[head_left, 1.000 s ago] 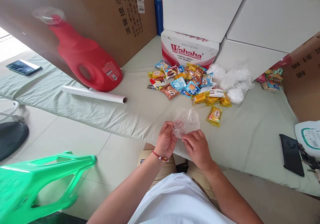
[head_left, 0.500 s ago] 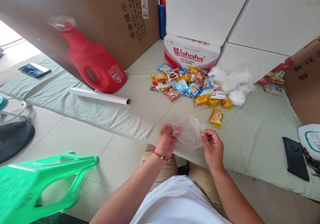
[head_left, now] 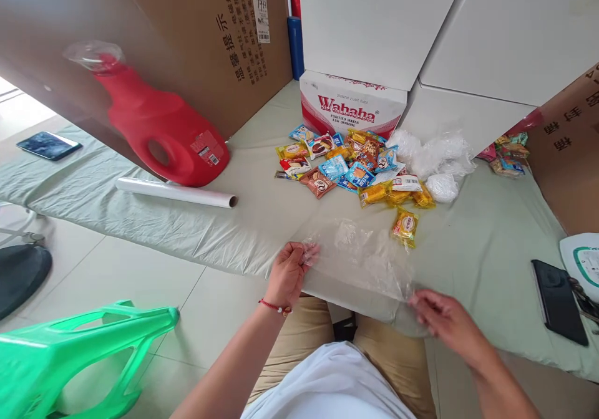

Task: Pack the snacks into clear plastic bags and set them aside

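A thin clear plastic bag stretches between my hands, low over the front edge of the cloth-covered surface. My left hand is closed on its left end, fingertips pinched into the film. At the opposite end my right hand pinches the edge, slightly blurred. Just behind the bag lies one yellow-wrapped snack. Farther back spreads a pile of small wrapped snacks in blue, brown, red and yellow. Crumpled clear plastic bags sit to the right of that pile.
A Wahaha carton stands behind the snacks. To the left are a red jug, a white roll and a phone. A dark phone lies right. On the floor stands a green stool.
My hands have moved apart, the right one going right and down toward me. Between them the plastic bag has been pulled out wider. My view has shifted slightly.
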The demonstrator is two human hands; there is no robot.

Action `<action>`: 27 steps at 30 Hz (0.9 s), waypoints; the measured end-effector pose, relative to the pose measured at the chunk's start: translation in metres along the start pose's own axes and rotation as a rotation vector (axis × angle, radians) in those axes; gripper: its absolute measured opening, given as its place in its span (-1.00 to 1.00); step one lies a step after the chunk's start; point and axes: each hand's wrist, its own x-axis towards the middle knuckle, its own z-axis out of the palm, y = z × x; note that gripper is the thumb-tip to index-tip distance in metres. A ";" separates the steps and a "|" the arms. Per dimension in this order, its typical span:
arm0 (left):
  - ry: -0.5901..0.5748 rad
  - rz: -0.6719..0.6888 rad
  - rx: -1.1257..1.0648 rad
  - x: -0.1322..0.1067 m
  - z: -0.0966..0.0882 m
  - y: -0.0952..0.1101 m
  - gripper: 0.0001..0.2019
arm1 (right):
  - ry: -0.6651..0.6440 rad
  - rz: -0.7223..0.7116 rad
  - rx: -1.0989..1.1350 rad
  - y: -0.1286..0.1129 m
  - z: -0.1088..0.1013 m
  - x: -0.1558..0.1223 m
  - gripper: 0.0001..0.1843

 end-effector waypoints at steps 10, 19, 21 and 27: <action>-0.148 0.057 0.295 0.045 0.007 0.039 -0.72 | 0.224 -0.494 -0.409 -0.082 -0.010 0.091 -0.59; 0.014 0.410 0.812 0.095 0.027 0.085 -0.76 | 0.048 -0.249 -0.580 -0.078 0.019 0.109 -0.82; 0.140 0.626 0.859 0.078 0.030 0.082 -0.62 | 0.153 -0.305 -0.584 -0.072 0.031 0.097 -0.89; -0.366 0.703 0.835 -0.011 0.046 0.012 -0.91 | 0.438 -0.535 -0.619 -0.057 0.073 0.060 -0.72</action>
